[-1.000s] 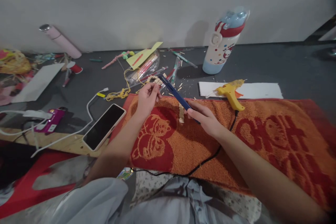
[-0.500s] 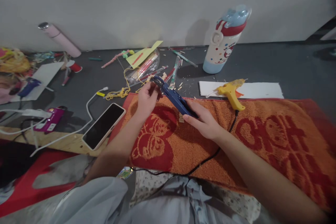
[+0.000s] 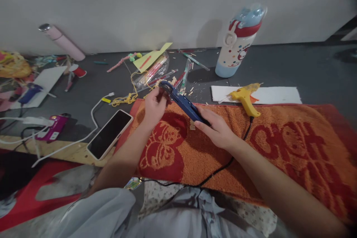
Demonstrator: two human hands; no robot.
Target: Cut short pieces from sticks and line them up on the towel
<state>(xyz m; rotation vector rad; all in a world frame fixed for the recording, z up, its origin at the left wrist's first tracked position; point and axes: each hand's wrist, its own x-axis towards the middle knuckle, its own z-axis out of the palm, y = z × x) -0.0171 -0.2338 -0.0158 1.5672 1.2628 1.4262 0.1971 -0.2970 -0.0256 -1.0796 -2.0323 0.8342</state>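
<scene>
My right hand (image 3: 217,128) is wrapped around the handle end of a blue hand cutter (image 3: 184,104). The tool slants up and to the left, over the towel. At its head, my left hand (image 3: 155,101) is closed, fingertips pinched together close to the jaws; what they pinch is too small and hidden to make out. Pale small pieces (image 3: 174,81) show just beyond the tool's head. Under the tool, a short row of pale sticks (image 3: 192,124) lies on the orange and red towel (image 3: 217,163).
A yellow glue gun (image 3: 247,100) rests on a white board (image 3: 279,95), its black cord crossing the towel. Behind stands a water bottle (image 3: 234,48). Left are a phone (image 3: 110,134), a white cable (image 3: 95,113), yellow string (image 3: 125,99) and a purple power adapter (image 3: 52,128). Cut bits litter the table.
The blue cutter's head has turned slightly and its outline there looks a little different. Both hands stay almost in place, and the view has shifted very slightly.
</scene>
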